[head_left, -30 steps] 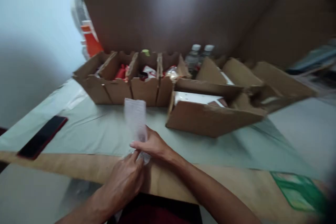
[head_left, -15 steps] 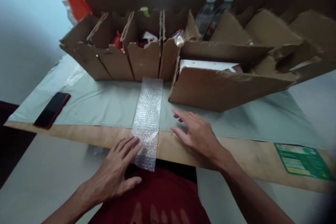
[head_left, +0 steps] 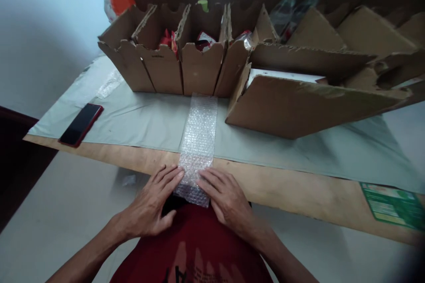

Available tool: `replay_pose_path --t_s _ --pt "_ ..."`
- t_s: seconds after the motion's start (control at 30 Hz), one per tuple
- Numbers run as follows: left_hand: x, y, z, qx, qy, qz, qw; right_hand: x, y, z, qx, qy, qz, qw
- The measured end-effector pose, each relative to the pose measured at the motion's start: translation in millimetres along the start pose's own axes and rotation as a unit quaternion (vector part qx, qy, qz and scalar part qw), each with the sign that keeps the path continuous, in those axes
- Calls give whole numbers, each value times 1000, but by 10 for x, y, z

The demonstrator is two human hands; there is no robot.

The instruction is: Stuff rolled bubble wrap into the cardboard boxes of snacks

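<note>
A long strip of clear bubble wrap (head_left: 199, 132) lies flat on the table, running from the cardboard boxes toward me. Its near end hangs over the table's front edge by my red shirt. My left hand (head_left: 154, 201) rests at the strip's left side, fingertips touching its border, fingers stretched out and thumb apart. On the opposite side, my right hand (head_left: 229, 199) lies with its fingertips on the right border, fingers extended. Neither hand grips the strip. The right thumb is partly hidden beneath the hand.
Several cardboard boxes (head_left: 199, 70) stand along the back, holding red packets and other items. A larger box (head_left: 288, 106) is at right; two bottles (head_left: 288, 6) rise behind it. A phone (head_left: 81, 124) lies at left, a green printed sheet (head_left: 392, 205) at right.
My right hand has moved left and down from above the table onto the bubble wrap's right border. My left hand stays at the left border. The view has shifted slightly.
</note>
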State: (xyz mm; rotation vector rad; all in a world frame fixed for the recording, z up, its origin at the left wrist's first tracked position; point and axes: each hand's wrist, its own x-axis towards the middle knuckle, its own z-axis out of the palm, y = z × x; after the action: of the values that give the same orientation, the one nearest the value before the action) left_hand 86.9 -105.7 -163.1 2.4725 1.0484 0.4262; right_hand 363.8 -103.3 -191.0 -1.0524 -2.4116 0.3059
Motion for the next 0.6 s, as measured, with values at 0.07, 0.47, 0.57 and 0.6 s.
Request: replay_pose_path --t_s 0.07,0.47,0.57,0.6 --pt "-6 -26 34 10 0 6 1000 -54 9 -39 -44 -45 -12 998" --pt "59 28 130 -89 174 -66 978 176 -91 84 208 108 152 960" --pt "251 54 210 -132 239 -165 948 175 -74 52 212 127 250 936" --pt "326 46 240 -136 256 -188 938 158 -60 39 195 147 264 933"
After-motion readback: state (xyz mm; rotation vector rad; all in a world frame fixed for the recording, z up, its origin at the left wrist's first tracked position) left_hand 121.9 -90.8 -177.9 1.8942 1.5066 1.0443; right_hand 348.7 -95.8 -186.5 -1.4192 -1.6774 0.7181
